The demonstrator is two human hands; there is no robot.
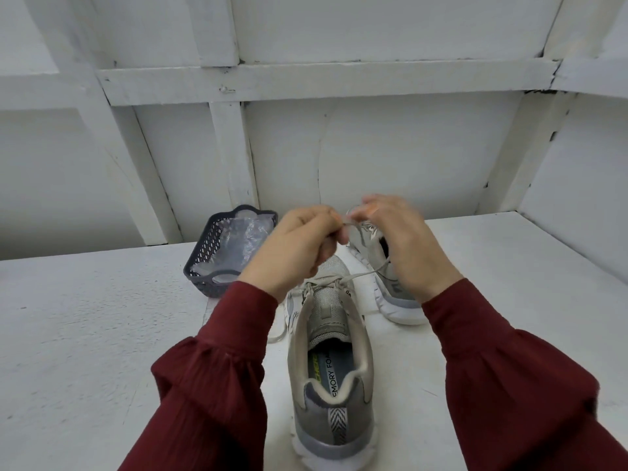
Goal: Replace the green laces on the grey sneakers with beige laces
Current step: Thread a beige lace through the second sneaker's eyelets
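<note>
Grey sneaker (331,368), heel toward the viewer, stands on the white counter (102,317). Above its toe, left hand (292,253) and right hand (404,246) each pinch the beige lace (360,274) with curled fingers. Second sneaker (399,300) behind, right; dark basket (204,266) left.

right hand (397,243): fingertips motion-blurred; can't tell if they pinch the lace
beige lace (360,274): one run goes behind the right hand, end hidden; the bit pinched by the left hand (292,246) is smeared
far sneaker (397,300): mostly behind the right hand, lacing unreadable
near sneaker (331,351): toe behind the left hand; insole print partly covered by the collar
basket (204,263): near right corner behind the left wrist
sleeves (210,385): cut off at the bottom edge
</note>
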